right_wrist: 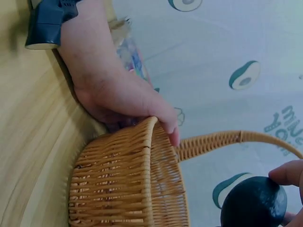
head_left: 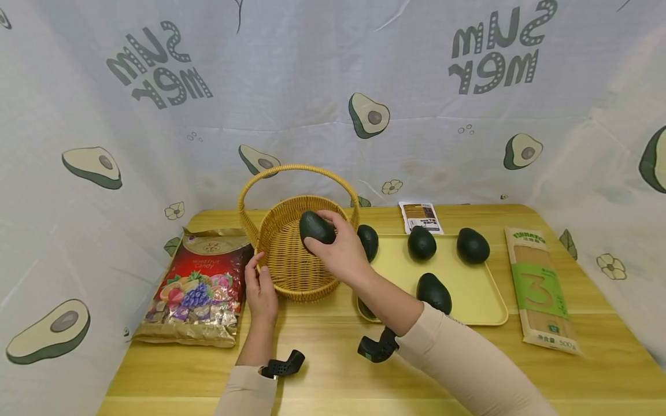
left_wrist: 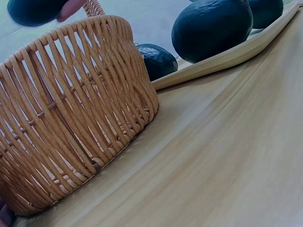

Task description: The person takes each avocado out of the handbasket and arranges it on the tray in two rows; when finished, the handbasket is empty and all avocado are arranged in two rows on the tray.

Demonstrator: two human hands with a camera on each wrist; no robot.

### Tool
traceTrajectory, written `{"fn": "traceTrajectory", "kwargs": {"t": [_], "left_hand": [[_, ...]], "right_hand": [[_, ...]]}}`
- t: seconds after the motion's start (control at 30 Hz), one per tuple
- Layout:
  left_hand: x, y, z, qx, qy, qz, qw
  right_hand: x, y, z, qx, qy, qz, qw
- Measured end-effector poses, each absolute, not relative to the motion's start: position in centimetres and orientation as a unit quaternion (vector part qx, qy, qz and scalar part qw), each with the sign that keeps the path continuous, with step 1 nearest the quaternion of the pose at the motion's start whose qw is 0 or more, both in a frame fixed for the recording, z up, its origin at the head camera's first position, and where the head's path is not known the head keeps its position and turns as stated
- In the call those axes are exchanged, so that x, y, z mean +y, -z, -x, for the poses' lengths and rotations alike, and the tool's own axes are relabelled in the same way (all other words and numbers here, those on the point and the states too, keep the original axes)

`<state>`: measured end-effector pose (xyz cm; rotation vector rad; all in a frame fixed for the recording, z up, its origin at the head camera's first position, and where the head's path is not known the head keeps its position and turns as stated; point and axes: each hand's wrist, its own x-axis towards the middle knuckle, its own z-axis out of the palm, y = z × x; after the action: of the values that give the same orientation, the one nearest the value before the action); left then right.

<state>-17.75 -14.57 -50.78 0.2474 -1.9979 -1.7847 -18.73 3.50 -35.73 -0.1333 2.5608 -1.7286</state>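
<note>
My right hand (head_left: 340, 245) holds a dark green avocado (head_left: 316, 227) between thumb and fingers, over the mouth of a woven yellow basket (head_left: 296, 263) with a tall arched handle. In the right wrist view the avocado (right_wrist: 254, 202) is beyond the basket's rim. My left hand (head_left: 262, 294) grips the basket's near left rim; in the right wrist view its thumb hooks over the edge. The basket's visible floor is bare. On a yellow tray (head_left: 458, 300) right of the basket lie several more avocados (head_left: 434, 293), one partly hidden behind my right hand.
A red and gold bag of mixed fruit candy (head_left: 200, 289) lies left of the basket. Right of the tray lies a pack of noodles (head_left: 541, 289). A small white and brown packet (head_left: 421, 218) sits behind the tray. A printed curtain (head_left: 312, 69) hangs behind the wooden table (head_left: 322, 352).
</note>
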Motion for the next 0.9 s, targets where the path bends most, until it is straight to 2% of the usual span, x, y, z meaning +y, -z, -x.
{"fn": "traceTrajectory", "kwargs": {"t": [0.33, 0.9], "left_hand": [[-14.7, 50.8, 17.5, -0.726, 0.650, -0.097, 0.201], [-14.6, 50.8, 17.5, -0.725, 0.648, -0.092, 0.212]], "right_hand": [[7.9, 35.8, 16.3, 0.830, 0.555, 0.048, 0.031], [14.7, 35.1, 12.9, 0.854, 0.520, 0.011, 0.000]]}}
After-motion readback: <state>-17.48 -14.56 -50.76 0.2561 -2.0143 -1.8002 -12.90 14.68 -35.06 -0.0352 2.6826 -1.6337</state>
